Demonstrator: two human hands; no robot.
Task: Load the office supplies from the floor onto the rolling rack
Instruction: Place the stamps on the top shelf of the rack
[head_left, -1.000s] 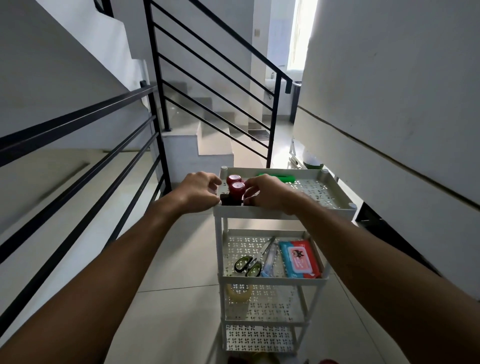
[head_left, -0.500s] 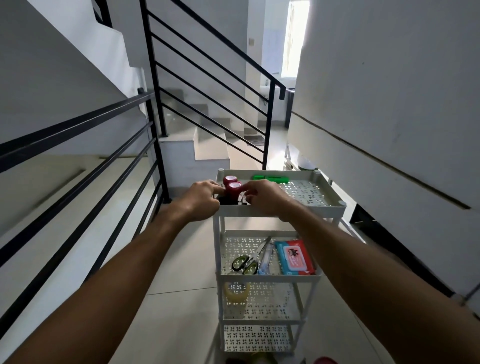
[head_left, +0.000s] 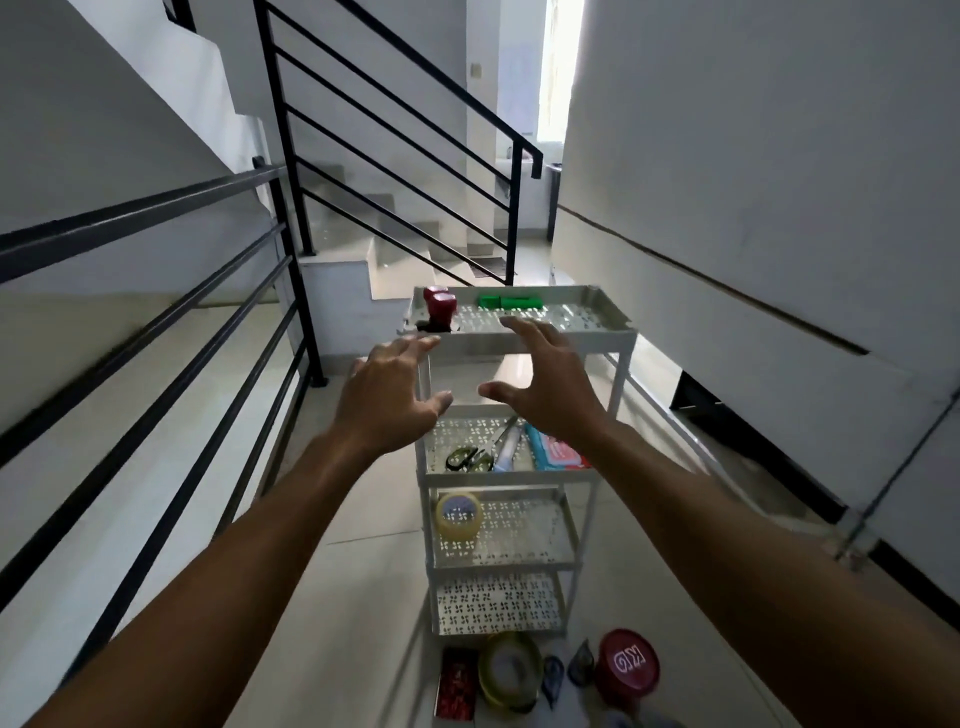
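- Here, the left hand (head_left: 387, 392) is spread out with straight fingers and holds nothing. It floats in the air just in front of the rolling rack (head_left: 524, 343).
- The right hand (head_left: 545, 382) is spread wide too and holds nothing. It floats in front of the top shelf's near edge.
- Two red-topped bottles (head_left: 440, 310) stand in the near left corner of the top shelf.
- A green thing (head_left: 510, 302) lies along the far edge of the top shelf.
- On the second shelf lie scissors (head_left: 469, 458) at the left, a pale tube (head_left: 508, 451) in the middle and a blue and red packet (head_left: 555, 451) at the right.
- A roll of clear tape (head_left: 458, 515) stands at the left edge of the third shelf.
- On the floor (head_left: 363, 597), near the rack's bottom, lie a red box (head_left: 457, 683), a yellow tape roll (head_left: 510, 678), two dark clips (head_left: 566, 673) and a round red lid (head_left: 627, 667).
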